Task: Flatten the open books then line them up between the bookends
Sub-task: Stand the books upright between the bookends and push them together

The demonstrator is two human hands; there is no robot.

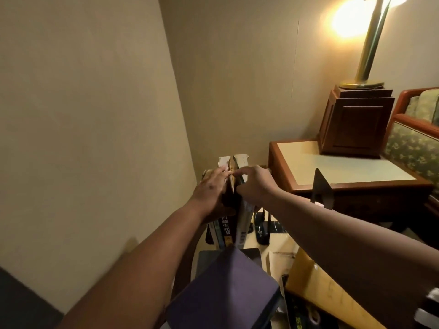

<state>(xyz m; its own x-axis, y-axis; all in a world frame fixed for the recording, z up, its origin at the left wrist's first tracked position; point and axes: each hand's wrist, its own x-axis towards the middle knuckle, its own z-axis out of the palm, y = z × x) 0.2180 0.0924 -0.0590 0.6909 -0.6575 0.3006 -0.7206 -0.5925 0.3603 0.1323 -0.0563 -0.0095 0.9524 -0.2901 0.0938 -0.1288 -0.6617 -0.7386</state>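
Note:
Several books [228, 224] stand upright in a row on a small table by the wall, spines toward me. My left hand [211, 186] lies over the tops of the left books, fingers fairly straight. My right hand [254, 184] curls round the top of the rightmost white book [243, 218], its forefinger pointing left toward the other hand. A black bookend [320, 189] stands to the right, partly behind my right forearm. Another black bookend base [261, 230] shows right of the row. A purple book [223, 290] lies close to me in the foreground.
A wooden side table [344, 172] with a pale top carries a dark wooden box [356, 124] and a lit brass lamp [370, 43]. A patterned armchair [413, 143] is at the right. Yellowish books and papers [316, 281] lie at the lower right. Walls close in on the left.

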